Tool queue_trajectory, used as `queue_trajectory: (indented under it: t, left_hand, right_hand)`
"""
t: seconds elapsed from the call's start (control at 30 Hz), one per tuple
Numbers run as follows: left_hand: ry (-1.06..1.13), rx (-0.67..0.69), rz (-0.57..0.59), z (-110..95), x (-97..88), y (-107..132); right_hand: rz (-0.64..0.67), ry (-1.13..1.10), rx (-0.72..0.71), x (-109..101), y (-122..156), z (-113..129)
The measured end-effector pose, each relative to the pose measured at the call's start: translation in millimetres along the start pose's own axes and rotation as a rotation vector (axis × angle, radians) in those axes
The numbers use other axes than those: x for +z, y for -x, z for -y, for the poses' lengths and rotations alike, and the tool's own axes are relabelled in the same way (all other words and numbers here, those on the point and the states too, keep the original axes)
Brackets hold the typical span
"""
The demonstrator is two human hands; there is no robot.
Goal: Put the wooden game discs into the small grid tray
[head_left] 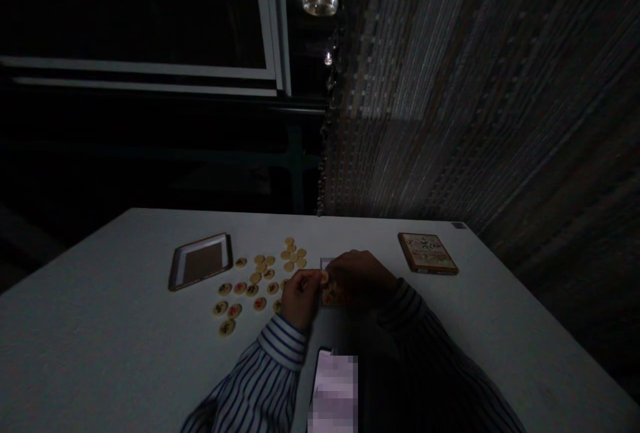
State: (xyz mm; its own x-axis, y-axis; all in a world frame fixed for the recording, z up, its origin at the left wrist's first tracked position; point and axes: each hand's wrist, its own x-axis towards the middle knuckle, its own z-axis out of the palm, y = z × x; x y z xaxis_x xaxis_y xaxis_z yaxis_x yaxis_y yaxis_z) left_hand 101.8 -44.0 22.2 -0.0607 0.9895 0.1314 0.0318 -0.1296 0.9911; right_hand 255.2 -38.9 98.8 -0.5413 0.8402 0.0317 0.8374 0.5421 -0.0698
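My left hand (300,294) is closed in a pinch on a xiangqi piece (325,277), a small round wooden disc, at the left edge of a small box (327,261). My right hand (363,273) reaches over the same box with its fingers curled down; deep shadow hides what, if anything, they hold. Inside the box, below my hands, lie several pieces (329,298) with red marks. To the left, many loose xiangqi pieces (252,289) are scattered on the white table (125,326), some showing black or red characters, others plain.
An open shallow box part (203,261) with a pale rim lies at the left. A closed flat box (429,253) with a printed top lies at the right. A phone (324,369) with a lit screen is at the near edge. A bead curtain (425,86) hangs behind the table.
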Motion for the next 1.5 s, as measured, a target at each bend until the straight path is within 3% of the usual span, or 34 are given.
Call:
queue_trajectory:
  t: [0.17, 0.5, 0.8, 1.03, 1.27, 1.5]
  left_hand:
    - [-0.042, 0.010, 0.008, 2.4, -1.9, -0.1]
    - [0.015, -0.034, 0.072, -12.8, 0.1, 4.5]
    - [-0.009, -0.010, 0.027, -11.6, -0.8, 4.0]
    - [0.023, -0.042, 0.022, -12.1, -0.2, 4.7]
    - [0.048, -0.037, 0.022, -5.4, 0.1, 3.5]
    - [-0.026, -0.008, -0.067, 9.3, -3.6, -1.4]
  right_hand:
    - [0.007, -0.046, -0.021, 2.1, -2.0, 5.0]
    - [-0.028, -0.076, 0.029, 4.3, -1.4, 4.1]
    - [0.035, -0.048, 0.035, 1.1, -2.6, 7.4]
    - [0.011, -0.015, 0.010, -3.5, -0.8, 11.3]
    - [0.010, 0.002, -0.002, -4.1, -0.2, 8.3]
    - [-0.003, 0.010, 0.056, -7.6, 2.4, 2.1]
